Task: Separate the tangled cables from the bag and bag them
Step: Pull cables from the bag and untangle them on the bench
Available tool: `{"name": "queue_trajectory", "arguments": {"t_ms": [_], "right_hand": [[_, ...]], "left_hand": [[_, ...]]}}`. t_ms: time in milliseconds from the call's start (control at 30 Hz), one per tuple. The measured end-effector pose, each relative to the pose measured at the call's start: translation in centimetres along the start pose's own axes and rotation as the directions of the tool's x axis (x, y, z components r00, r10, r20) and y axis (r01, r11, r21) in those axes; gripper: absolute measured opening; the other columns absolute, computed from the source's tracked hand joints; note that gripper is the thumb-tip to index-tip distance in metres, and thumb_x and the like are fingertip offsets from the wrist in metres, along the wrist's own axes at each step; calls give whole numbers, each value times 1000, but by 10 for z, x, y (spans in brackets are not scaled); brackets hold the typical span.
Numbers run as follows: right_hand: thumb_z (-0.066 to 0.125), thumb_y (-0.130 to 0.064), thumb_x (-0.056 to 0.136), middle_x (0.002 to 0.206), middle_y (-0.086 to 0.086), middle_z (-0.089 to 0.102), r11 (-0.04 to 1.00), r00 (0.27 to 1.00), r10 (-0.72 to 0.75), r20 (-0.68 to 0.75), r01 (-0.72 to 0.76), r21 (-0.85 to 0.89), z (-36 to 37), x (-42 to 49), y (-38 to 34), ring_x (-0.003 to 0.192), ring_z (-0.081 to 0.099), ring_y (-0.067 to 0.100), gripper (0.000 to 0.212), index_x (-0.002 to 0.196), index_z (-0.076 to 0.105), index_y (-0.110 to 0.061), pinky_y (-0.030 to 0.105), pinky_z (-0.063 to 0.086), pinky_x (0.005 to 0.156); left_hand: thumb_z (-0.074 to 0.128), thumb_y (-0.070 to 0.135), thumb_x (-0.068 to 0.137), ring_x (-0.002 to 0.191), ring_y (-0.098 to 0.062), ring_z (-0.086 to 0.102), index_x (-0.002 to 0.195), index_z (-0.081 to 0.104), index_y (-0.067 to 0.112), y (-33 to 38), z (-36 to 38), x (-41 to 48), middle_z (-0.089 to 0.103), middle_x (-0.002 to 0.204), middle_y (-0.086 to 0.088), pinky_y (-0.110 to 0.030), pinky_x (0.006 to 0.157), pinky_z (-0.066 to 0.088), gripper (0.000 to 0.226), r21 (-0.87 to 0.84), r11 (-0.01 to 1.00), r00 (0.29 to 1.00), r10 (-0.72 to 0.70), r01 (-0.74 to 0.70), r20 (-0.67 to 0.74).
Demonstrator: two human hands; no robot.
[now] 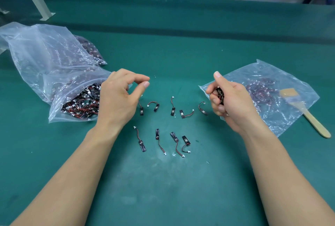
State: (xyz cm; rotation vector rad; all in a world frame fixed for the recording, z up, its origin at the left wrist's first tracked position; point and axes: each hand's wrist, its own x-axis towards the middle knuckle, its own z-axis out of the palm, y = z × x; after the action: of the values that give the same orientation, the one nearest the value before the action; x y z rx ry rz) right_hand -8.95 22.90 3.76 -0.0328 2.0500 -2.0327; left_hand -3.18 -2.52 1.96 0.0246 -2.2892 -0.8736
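Holding a bundle of cables [220,95] clamped in the curled right hand [233,104], just over the near-left corner of the flat bag [253,71] toward the table's [181,48] right edge; bagging it probably needs only a short carry rightward, away from the left hand [121,99]. Hovering with that left hand, thumb and forefinger tips nearly together on nothing visible, right above the leftmost loose cable [141,110] of the far row; lying lengthwise near-to-far, so likelier a left-hand pick. Tangled heap [81,106] waiting in the open bag [59,88] toward the left edge.
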Motion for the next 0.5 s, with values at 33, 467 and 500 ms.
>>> {"name": "queue_trajectory", "arguments": {"t_ms": [33, 467, 500], "right_hand": [[52, -50, 101, 53, -1, 41, 1000, 1000, -1, -4, 1, 2, 0, 0, 0, 41, 27, 13, 50, 61, 64, -22, 21, 21, 43], [46, -50, 104, 48, 0, 39, 992, 958, 80, 275, -49, -119, 39, -10, 19, 38, 26, 15, 58, 58, 68, -20, 20, 22, 43], [45, -49, 104, 48, 0, 38, 991, 954, 81, 288, -47, -125, 39, -11, 19, 38, 25, 15, 59, 63, 71, -17, 20, 21, 43]], "left_hand": [[73, 17, 90, 74, 8, 47, 95, 77, 23, 1, 0, 0, 59, 86, 19, -8, 70, 32, 9, -4, 1000, 1000, 4, -4, -5], [78, 12, 85, 76, -19, 48, 98, 80, 20, 34, 24, -20, 63, 86, 5, -27, 73, 41, 15, -173, 918, 877, 394, -357, 276], [78, 12, 84, 76, -20, 48, 97, 80, 21, 34, 25, -20, 63, 85, 6, -30, 72, 43, 15, -167, 918, 875, 394, -360, 280]]}}
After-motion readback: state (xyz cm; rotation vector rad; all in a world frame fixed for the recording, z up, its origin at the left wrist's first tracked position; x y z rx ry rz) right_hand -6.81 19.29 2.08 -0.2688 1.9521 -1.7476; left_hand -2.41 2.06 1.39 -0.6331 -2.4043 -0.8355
